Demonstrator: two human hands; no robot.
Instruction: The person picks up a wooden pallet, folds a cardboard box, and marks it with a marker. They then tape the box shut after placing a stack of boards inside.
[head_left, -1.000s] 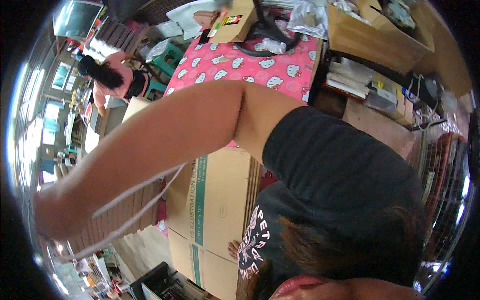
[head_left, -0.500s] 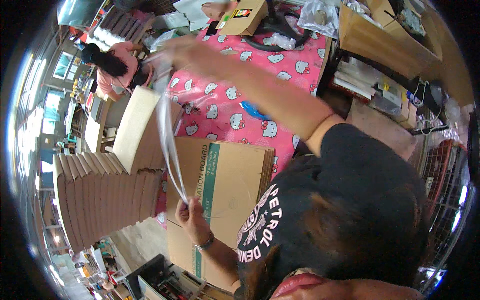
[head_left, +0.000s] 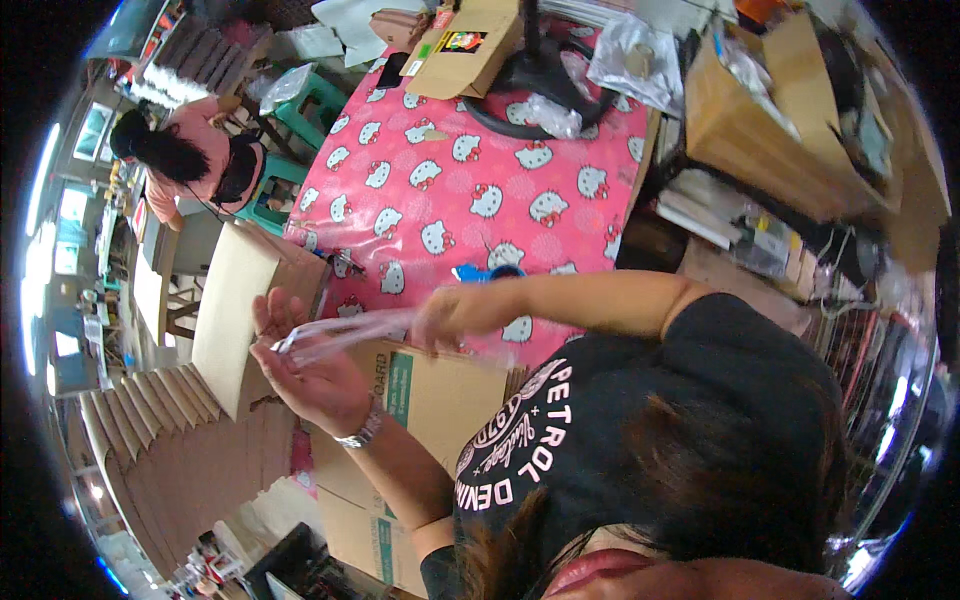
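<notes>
Translucent plastic strip (head_left: 345, 335) runs in a few strands between my two hands, above a stack of flat brown cardboard (head_left: 450, 405) with green printed bands. My left hand (head_left: 315, 375), with a metal watch at the wrist, is turned palm up and pinches one end between thumb and curled fingers. To its right, my right hand (head_left: 455, 315) is closed at the other end of the strip, slightly smeared by motion. Just behind the right hand, a small blue object (head_left: 490, 272) lies on the pink patterned table cover (head_left: 440, 205).
Folded brown boards (head_left: 190, 455) stand stacked at the left, beside a pale block-like stack (head_left: 235, 310). A black ring-shaped base (head_left: 490, 115) and an opened carton (head_left: 465, 50) sit at the far table edge. Beyond green stools (head_left: 310, 110), a person in pink (head_left: 185, 150) works.
My right hand has come back from the far left of the table toward my body. My left hand has moved up and left, turning palm up; the stretched strip is now shorter between them.
</notes>
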